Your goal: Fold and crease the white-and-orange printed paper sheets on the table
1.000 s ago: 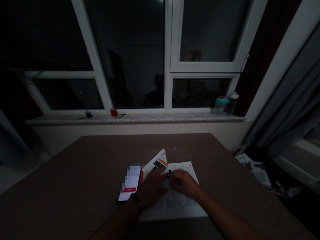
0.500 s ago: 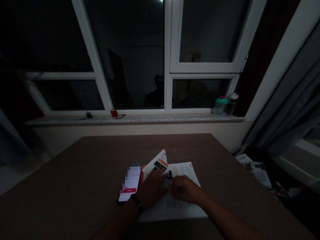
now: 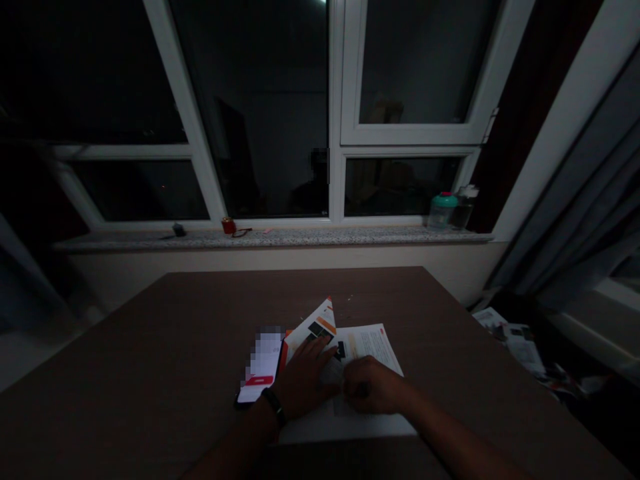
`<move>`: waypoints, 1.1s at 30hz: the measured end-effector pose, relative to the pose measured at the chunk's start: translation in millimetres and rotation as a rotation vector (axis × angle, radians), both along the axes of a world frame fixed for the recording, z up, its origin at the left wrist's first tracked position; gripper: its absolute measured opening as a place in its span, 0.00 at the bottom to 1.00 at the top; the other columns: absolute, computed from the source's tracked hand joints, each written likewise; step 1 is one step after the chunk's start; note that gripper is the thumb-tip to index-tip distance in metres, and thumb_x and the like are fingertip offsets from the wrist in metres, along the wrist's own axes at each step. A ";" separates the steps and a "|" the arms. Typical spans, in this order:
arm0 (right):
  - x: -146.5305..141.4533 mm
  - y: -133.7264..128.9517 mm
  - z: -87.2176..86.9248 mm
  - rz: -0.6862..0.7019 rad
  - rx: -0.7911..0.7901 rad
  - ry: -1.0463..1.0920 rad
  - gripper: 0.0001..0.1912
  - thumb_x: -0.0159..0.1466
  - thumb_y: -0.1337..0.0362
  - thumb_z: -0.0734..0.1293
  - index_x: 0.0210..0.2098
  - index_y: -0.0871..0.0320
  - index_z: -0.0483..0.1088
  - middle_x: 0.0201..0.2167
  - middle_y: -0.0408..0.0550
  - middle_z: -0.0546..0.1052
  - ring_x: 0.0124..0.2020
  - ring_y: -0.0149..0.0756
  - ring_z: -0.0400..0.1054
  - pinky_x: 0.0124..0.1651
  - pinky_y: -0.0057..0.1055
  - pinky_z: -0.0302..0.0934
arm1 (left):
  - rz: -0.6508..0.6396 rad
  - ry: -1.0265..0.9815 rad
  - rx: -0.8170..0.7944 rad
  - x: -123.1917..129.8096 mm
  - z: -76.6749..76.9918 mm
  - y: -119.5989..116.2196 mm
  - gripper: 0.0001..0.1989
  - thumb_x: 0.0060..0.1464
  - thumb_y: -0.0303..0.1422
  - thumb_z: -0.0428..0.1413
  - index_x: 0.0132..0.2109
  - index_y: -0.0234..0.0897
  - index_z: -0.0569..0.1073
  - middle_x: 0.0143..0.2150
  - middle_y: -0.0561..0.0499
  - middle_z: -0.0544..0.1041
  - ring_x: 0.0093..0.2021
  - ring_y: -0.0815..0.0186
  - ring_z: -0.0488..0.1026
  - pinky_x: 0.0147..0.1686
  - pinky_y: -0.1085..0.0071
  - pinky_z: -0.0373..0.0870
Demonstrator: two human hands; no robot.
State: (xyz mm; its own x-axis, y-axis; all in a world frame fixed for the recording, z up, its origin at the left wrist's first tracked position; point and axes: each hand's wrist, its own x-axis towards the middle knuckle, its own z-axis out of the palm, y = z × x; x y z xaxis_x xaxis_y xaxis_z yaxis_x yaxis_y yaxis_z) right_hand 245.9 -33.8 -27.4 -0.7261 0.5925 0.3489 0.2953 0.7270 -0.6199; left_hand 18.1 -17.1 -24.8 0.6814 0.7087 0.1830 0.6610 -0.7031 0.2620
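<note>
We see the booklet (image 3: 379, 341) lying open, just right of the phone (image 3: 264, 367), with its near edge closer to us than the phone's. On the side by the phone, a page forms a pointed flap (image 3: 327, 315), white with orange stripes and dark pictures, its tip reaching beyond the phone's far end. The white page farther from the phone shows grey print and a small red corner mark.

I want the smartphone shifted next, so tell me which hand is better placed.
Probably the left hand: it lies spread on the folded page, close beside the smartphone. The right hand is curled over the printed page, farther away.
</note>
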 end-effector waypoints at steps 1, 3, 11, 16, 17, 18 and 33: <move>0.1 0.0 -0.3 0.003 -0.001 -0.006 0.04 0.53 0.72 0.66 0.27 0.58 0.72 0.24 0.40 0.71 0.25 0.29 0.64 0.30 0.23 0.58 | -0.001 -0.006 0.002 0.0 -0.6 0.2 0.35 0.55 0.44 0.60 0.65 0.43 0.58 0.69 0.43 0.55 0.67 0.48 0.52 0.64 0.46 0.50; 0.0 0.2 -0.5 0.002 -0.001 -0.011 0.04 0.53 0.71 0.67 0.28 0.58 0.73 0.24 0.41 0.71 0.25 0.29 0.65 0.31 0.24 0.58 | 0.003 -0.013 -0.002 0.4 -1.0 0.6 0.34 0.55 0.45 0.60 0.65 0.43 0.58 0.69 0.43 0.55 0.67 0.48 0.53 0.64 0.45 0.50; -1.5 0.4 0.7 0.025 -0.056 0.027 0.03 0.51 0.71 0.67 0.24 0.58 0.72 0.23 0.41 0.72 0.26 0.30 0.65 0.30 0.24 0.59 | 0.032 -0.009 -0.023 1.1 -1.4 1.9 0.32 0.55 0.37 0.60 0.64 0.44 0.59 0.68 0.43 0.56 0.67 0.51 0.53 0.64 0.47 0.50; 4.1 4.3 -4.7 -0.078 -0.109 0.025 0.03 0.50 0.71 0.69 0.25 0.58 0.71 0.23 0.39 0.71 0.23 0.28 0.64 0.28 0.22 0.57 | 0.039 -0.016 -0.004 0.7 -4.8 3.7 0.30 0.57 0.38 0.59 0.64 0.45 0.59 0.68 0.44 0.56 0.67 0.50 0.53 0.63 0.47 0.52; 6.0 5.8 -5.5 -0.130 -0.112 0.026 0.04 0.50 0.72 0.68 0.26 0.58 0.70 0.23 0.39 0.71 0.23 0.27 0.64 0.27 0.22 0.56 | 0.046 -0.008 -0.006 1.1 -4.0 3.3 0.30 0.57 0.39 0.59 0.64 0.45 0.59 0.68 0.45 0.56 0.67 0.50 0.53 0.62 0.47 0.53; 7.8 7.3 -6.1 -0.182 -0.114 0.033 0.05 0.50 0.73 0.68 0.27 0.58 0.70 0.23 0.38 0.71 0.23 0.27 0.63 0.26 0.21 0.55 | 0.057 0.001 -0.008 1.6 -2.7 2.7 0.30 0.57 0.39 0.59 0.64 0.45 0.59 0.68 0.44 0.57 0.66 0.49 0.54 0.62 0.47 0.54; 12.6 15.6 -0.9 -0.271 0.037 0.069 0.15 0.54 0.78 0.62 0.36 0.55 0.72 0.32 0.42 0.73 0.31 0.31 0.67 0.34 0.25 0.57 | -0.012 -0.169 -0.166 9.1 10.6 -8.1 0.26 0.60 0.32 0.54 0.64 0.45 0.59 0.70 0.47 0.51 0.66 0.55 0.56 0.62 0.55 0.58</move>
State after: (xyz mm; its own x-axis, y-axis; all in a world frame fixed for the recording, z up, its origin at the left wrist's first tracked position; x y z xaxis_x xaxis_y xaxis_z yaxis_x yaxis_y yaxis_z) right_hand 258.5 -18.2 -28.3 -0.5164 0.7480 0.4169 0.4401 0.6495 -0.6201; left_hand 27.2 -25.2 -14.1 0.6597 0.7304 0.1767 0.5896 -0.6489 0.4810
